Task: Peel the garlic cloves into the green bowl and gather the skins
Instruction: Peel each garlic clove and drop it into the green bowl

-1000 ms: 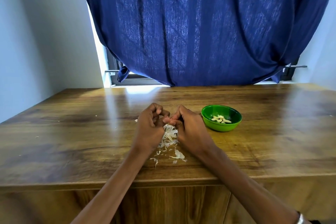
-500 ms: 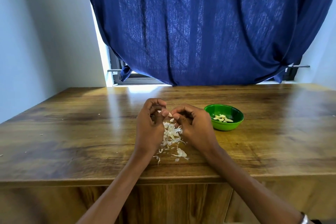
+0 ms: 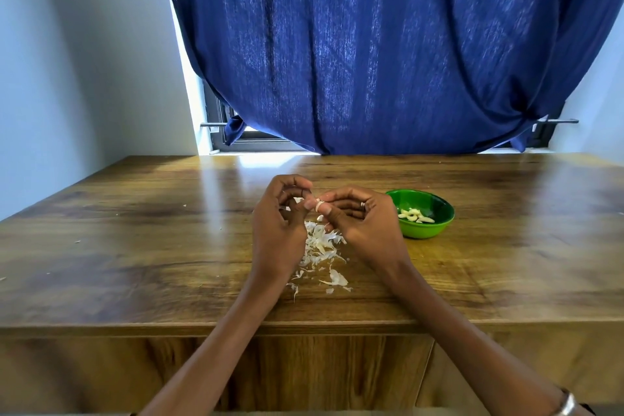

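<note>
Your hands are both up over the brown wooden surface (image 3: 135, 246), close together, fingers curled. Your right hand (image 3: 363, 224) pinches a small pale garlic clove (image 3: 319, 205) between thumb and forefinger, just at the fingertips. There's a thin ring on one finger of that hand and a silver bangle (image 3: 567, 404) at the wrist. Your left hand (image 3: 278, 223) sits just beside it, fingers curled inward, fingertip close to the clove; I cannot tell if it actually touches the clove or grips anything, the view is blurred there.

Below and between your hands: a loose pile of white papery garlic skins (image 3: 319, 246) lying on the surface, with a few stray flakes scattered nearer the front edge. One small whitish piece (image 3: 320, 218) lies just under the pinched clove; can't tell if it's clove or skin.

The small round green bowl (image 3: 435, 230) stands on the surface just right of your right hand, not touching it. Inside are several peeled pale garlic cloves (image 3: 415, 215), clustered at the bottom.

Behind the surface, a dark blue curtain (image 3: 388, 44) hangs over the window (image 3: 223, 135); pale walls either side.
</note>
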Demonstrator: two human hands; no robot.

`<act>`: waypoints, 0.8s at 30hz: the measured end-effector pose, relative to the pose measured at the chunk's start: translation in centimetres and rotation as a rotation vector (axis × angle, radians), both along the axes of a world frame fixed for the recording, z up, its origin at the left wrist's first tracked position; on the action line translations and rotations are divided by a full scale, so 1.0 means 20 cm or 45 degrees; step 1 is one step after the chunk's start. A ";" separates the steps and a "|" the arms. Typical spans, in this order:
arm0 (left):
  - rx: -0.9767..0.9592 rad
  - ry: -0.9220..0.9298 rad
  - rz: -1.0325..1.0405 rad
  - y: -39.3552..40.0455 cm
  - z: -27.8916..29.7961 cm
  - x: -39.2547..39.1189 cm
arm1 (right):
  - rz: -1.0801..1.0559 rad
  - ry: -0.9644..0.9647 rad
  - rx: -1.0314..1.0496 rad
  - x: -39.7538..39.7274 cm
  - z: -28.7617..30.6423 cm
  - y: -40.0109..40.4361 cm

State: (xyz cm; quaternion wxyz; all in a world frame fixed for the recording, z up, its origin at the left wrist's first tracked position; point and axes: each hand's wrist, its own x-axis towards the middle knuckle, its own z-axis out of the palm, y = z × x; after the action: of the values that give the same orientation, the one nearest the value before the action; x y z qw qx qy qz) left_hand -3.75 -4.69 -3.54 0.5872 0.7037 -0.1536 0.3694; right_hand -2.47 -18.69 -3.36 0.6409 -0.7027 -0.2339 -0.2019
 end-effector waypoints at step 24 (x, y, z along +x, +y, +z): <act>0.250 -0.068 0.246 0.01 -0.03 -0.02 | -0.054 0.061 0.129 0.00 0.01 -0.03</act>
State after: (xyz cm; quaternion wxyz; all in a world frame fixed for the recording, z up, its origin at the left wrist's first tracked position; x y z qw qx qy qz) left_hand -4.07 -4.43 -4.06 0.4730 0.7592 -0.1361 0.4258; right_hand -2.42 -19.29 -3.14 0.6767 -0.6787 -0.1931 -0.2101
